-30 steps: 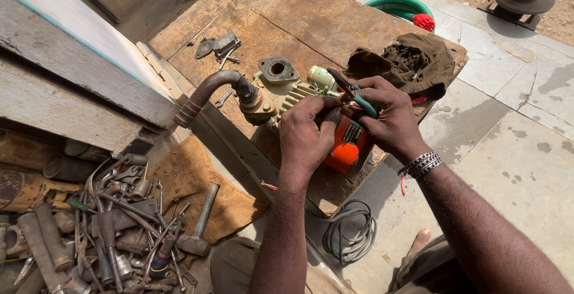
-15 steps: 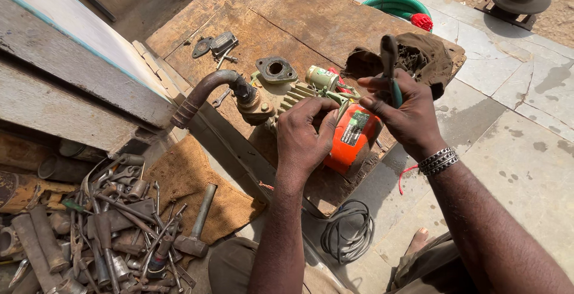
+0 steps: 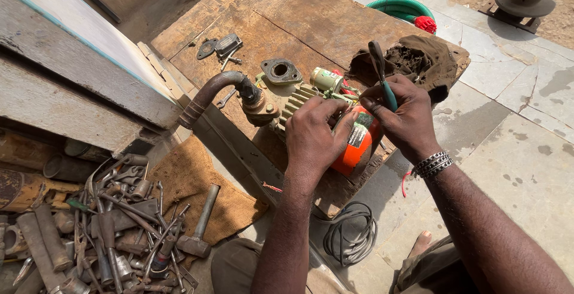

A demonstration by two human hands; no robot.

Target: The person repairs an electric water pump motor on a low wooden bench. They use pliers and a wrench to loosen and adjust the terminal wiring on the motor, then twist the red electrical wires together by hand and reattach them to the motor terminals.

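A small water pump with an orange motor body (image 3: 353,147) and ribbed grey casing lies on a worn wooden board (image 3: 287,25). My left hand (image 3: 314,135) rests on top of the motor, fingers curled over it. My right hand (image 3: 403,118) grips a screwdriver with a green and black handle (image 3: 381,73), handle pointing up, tip hidden down at the motor's end. A curved rusty pipe (image 3: 212,94) is joined to the pump's inlet. A flanged port (image 3: 281,71) faces up on the pump.
A dirty brown rag (image 3: 421,58) lies behind the pump. Small metal plates and screws (image 3: 218,48) sit on the board. A hammer (image 3: 200,225) on burlap and a heap of rusty tools (image 3: 101,228) lie lower left. Coiled cable (image 3: 353,234) and a green hose (image 3: 406,10) are nearby.
My right hand has raised the screwdriver from lying across the motor to standing upright. My left hand has shifted slightly on the motor.
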